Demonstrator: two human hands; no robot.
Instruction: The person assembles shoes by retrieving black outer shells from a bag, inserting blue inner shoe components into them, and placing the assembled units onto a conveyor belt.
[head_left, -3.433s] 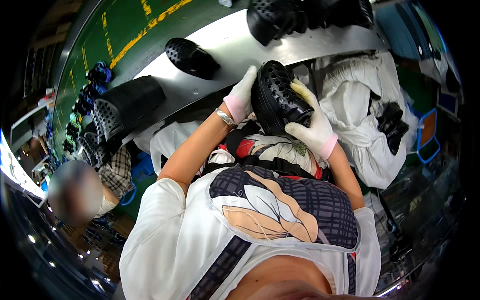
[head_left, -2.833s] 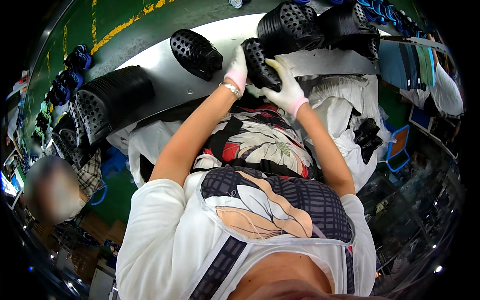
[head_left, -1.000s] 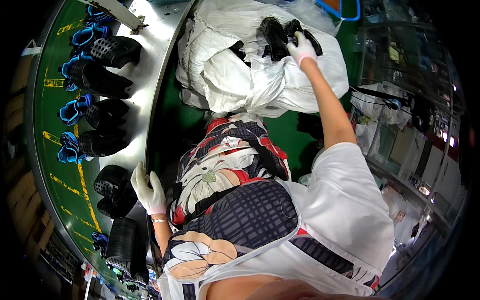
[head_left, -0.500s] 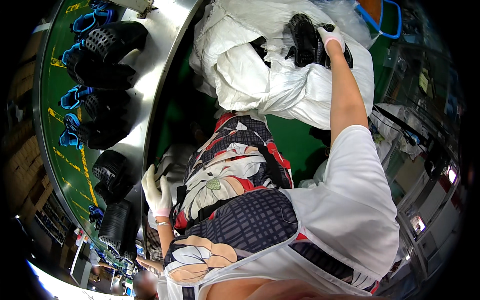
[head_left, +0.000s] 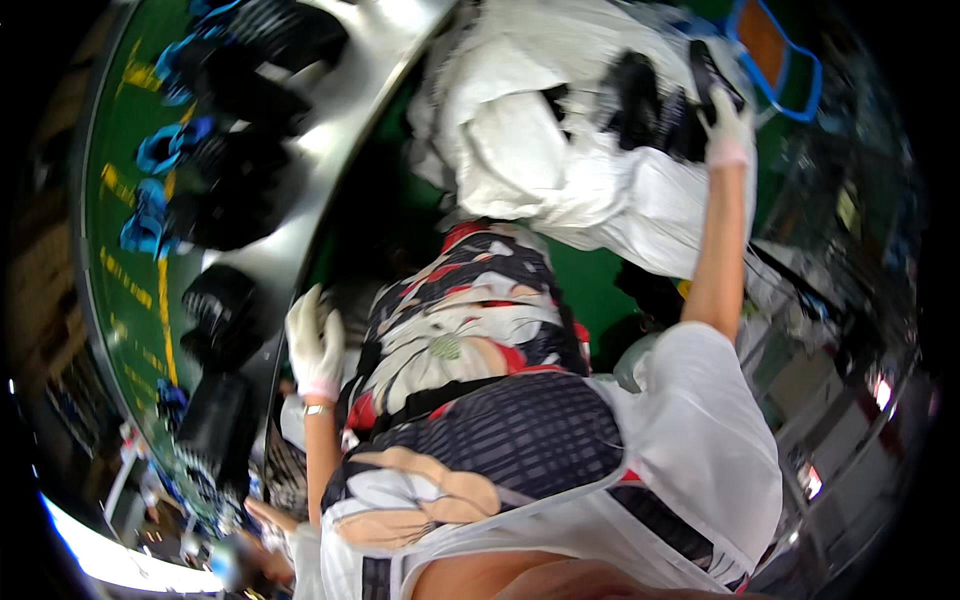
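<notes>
My right hand [head_left: 727,128], in a white glove, reaches out over a big white sack [head_left: 525,175]. Its fingers are closed on a black shoe sole [head_left: 708,72], which stands tilted at the sack's far right. More black soles [head_left: 632,102] lie on the sack just left of that hand, blurred by motion. My left hand [head_left: 315,345], also gloved in white, is raised beside the metal bench edge. Its fingers are apart and it holds nothing. Close by on the bench sit stacked black soles [head_left: 218,305].
A green conveyor belt [head_left: 130,300] with yellow marks runs along the left, carrying blue shoe uppers [head_left: 150,220]. The metal bench [head_left: 365,70] borders it, bearing more black soles [head_left: 235,175]. A blue-rimmed crate [head_left: 815,95] stands far right. Another person's hand [head_left: 270,515] shows at lower left.
My right hand has moved right and now has one sole apart from the others. My left hand stays near the bench edge. The whole view has shifted a little.
</notes>
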